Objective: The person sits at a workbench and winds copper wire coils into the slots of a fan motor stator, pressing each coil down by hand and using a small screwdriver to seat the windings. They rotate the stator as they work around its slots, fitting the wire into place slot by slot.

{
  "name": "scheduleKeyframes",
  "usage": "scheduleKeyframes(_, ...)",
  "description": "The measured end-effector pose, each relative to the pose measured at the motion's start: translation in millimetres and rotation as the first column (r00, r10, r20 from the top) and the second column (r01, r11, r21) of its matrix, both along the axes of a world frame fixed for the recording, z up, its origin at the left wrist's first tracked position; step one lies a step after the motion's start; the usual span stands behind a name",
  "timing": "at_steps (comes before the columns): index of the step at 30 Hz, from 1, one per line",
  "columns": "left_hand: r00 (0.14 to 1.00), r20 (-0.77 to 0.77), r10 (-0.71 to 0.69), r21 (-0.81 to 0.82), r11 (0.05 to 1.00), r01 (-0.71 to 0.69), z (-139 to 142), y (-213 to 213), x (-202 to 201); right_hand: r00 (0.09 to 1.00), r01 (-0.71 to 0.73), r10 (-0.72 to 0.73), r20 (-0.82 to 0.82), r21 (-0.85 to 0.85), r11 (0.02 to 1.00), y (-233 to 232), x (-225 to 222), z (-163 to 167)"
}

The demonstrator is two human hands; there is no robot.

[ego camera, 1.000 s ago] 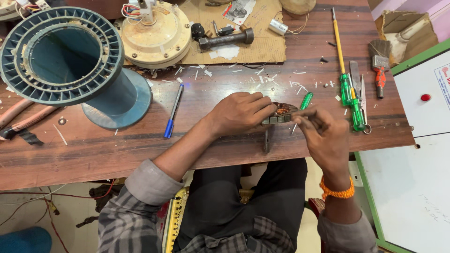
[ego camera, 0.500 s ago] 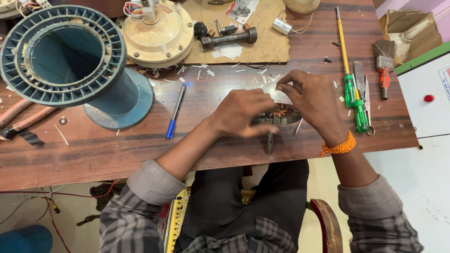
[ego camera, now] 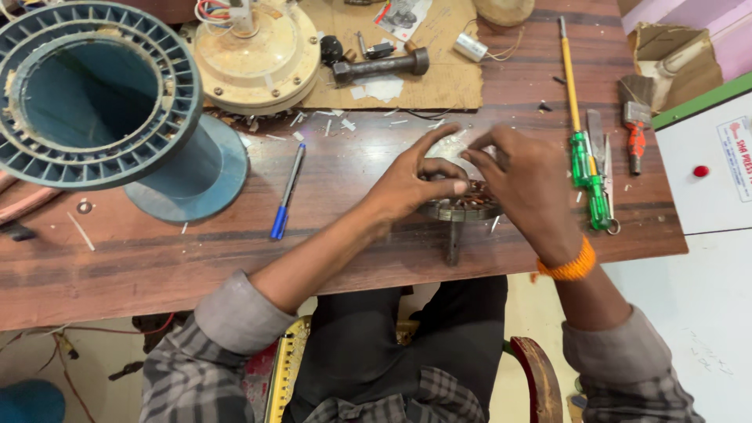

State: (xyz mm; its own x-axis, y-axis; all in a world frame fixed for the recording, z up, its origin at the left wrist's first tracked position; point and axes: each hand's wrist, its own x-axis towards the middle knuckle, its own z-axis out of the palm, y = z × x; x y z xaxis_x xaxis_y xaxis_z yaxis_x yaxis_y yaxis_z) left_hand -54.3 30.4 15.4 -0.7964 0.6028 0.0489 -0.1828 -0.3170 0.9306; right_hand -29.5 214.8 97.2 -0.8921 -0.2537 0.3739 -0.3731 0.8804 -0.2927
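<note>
A round metal motor stator with copper windings stands on a short shaft near the front edge of the wooden bench. My left hand grips its left rim, thumb laid across the top. My right hand covers its right side, fingers bent over the windings and fingertips meeting those of the left hand above it. Most of the stator is hidden under both hands.
A big blue plastic spool fills the left. A blue pen lies left of my hands. Behind are a cream motor housing and a dark hammer on cardboard. Green screwdrivers and a brush lie at right.
My right hand has come up from the front of the stator to lie over its right side. The left hand stayed on the left rim, its fingers now spread.
</note>
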Motion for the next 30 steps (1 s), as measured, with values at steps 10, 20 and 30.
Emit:
scheduleKeyframes(10, 0.724, -0.686, -0.075, -0.216, 0.971, -0.103, 21, -29, -14, 0.995, 0.051, -0.044, 0.09, -0.073, 0.996, -6, 80, -6)
scheduleKeyframes(20, 0.805, -0.534, -0.261, -0.279, 0.952, 0.123, 34, -33, -8, 1.0, 0.024, -0.023, 0.009, -0.093, 0.995, -14, 96, -84)
scheduleKeyframes(30, 0.133, -0.969, -0.208, -0.247, 0.833, -0.495, 13, -16, 5, 0.943, 0.334, -0.273, 0.192, -0.539, 0.773, 43, 116, -94)
